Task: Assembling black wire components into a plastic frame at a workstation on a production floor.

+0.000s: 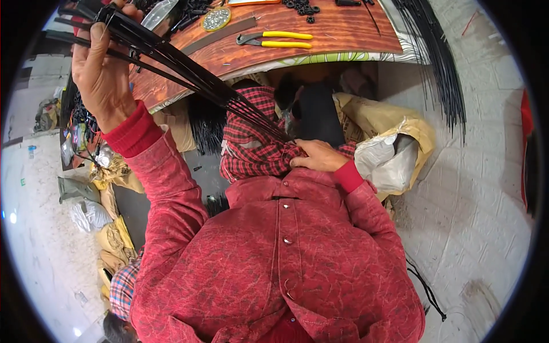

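Reddish wood grain covers the table [354, 47], where yellow-handled pliers [280, 40] lie near its close edge. One bundle of black rods [194, 72] slants from over the table's left side to the lap before it. Left hand [103, 80] grips the upper end; right hand [318, 155] curls at the lower end, its hold unclear. A tan sack [422, 157] stands at the table's near right.

Black frame [197, 73] of thin rods (closely bunched), slanting down from upper left.
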The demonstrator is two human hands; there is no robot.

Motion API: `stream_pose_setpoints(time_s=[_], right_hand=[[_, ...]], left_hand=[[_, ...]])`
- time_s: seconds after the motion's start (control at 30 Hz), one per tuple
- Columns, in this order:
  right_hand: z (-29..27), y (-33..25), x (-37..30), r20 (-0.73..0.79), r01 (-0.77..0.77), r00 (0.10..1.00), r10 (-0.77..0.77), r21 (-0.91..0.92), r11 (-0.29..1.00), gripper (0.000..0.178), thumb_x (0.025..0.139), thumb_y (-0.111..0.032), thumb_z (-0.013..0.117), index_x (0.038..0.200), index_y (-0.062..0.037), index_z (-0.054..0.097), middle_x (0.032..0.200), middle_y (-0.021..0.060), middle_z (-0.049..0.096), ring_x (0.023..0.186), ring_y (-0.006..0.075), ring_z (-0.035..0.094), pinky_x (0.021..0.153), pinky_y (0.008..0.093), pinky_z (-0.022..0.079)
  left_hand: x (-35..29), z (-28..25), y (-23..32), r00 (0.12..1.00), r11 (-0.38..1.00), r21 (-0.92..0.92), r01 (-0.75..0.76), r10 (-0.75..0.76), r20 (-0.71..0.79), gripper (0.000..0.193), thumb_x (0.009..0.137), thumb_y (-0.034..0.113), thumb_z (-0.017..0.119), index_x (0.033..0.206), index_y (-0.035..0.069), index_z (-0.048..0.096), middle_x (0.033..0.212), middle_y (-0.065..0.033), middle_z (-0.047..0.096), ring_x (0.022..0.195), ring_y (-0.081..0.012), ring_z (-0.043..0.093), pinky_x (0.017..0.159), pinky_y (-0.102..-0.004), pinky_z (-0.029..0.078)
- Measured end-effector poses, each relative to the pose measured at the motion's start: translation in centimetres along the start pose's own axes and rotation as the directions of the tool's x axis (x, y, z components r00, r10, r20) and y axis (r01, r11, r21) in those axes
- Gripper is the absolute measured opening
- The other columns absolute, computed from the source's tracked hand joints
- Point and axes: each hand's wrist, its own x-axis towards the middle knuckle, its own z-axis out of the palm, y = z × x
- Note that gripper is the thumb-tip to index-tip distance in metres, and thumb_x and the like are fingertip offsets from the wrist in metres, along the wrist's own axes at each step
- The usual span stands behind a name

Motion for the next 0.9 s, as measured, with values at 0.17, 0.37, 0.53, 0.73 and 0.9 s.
stream_pose_setpoints(time_s=[0.17,0.37,0.53,0.73,0.9], right_hand=[[0.8,-1.6,-2.6,-0.282,-0.047,0.959,-0.005,-0.179,0.983,0.044,0.082,-0.038,0.067,0.104,-0.0001,0.062,0.088,0.0211,0.066,0.083,0.0402,0.064,0.073,0.0469,0.05],[1.6,-4.4,-3.9,-0.613,-0.106,0.79,-0.023,-0.174,0.979,0.029,0.076,-0.026,0.075,0.09,-0.0024,0.065,0.088,0.011,0.066,0.078,0.0314,0.065,0.067,0.0372,0.051],[1.9,-2.8,-3.0,-0.664,0.111,0.71,-0.236,-0.226,0.968,0.025,0.07,-0.019,0.079,0.087,-0.005,0.067,0.093,0.0063,0.066,0.08,0.0273,0.065,0.066,0.0349,0.051],[2.0,-2.6,-2.2,-0.516,0.25,0.747,-0.42,-0.367,0.896,0.017,0.068,-0.006,0.066,0.084,-0.0119,0.066,0.087,0.0033,0.059,0.085,0.0266,0.056,0.071,0.0382,0.046],[3.2,0.2,-2.6,-0.283,0.163,0.918,-0.278,-0.371,0.914,0.017,0.071,-0.012,0.069,0.088,-0.0129,0.067,0.089,0.0052,0.061,0.089,0.0278,0.055,0.075,0.042,0.046]], left_hand=[[-1.7,1.8,-1.1,0.996,0.995,-0.031,-0.093,0.093,0.011,0.033,0.095,0.006,0.056,0.12,-0.014,0.049,0.116,-0.0277,0.06,0.108,-0.0348,0.062,0.095,-0.0433,0.051],[-2.5,-1.2,-0.2,0.949,0.981,0.192,-0.026,0.085,-0.304,0.032,0.093,0.004,0.058,0.12,-0.01,0.052,0.106,-0.0257,0.064,0.101,-0.035,0.065,0.091,-0.0461,0.053],[-3.6,-2.7,-2.1,0.928,0.977,0.202,0.076,0.005,-0.373,0.027,0.091,0.0,0.058,0.115,-0.012,0.054,0.105,-0.025,0.064,0.094,-0.0327,0.066,0.087,-0.044,0.055],[-5.9,-6.9,-2.4,0.833,0.934,0.323,0.154,0.053,-0.551,0.025,0.092,0.005,0.058,0.114,-0.006,0.058,0.099,-0.0177,0.065,0.086,-0.0275,0.065,0.077,-0.0354,0.054],[-10.4,-2.8,-7.0,0.939,0.738,0.673,0.048,0.196,-0.282,0.04,0.088,0.003,0.06,0.127,0.001,0.054,0.106,-0.0086,0.064,0.089,-0.0199,0.064,0.079,-0.0306,0.052]])
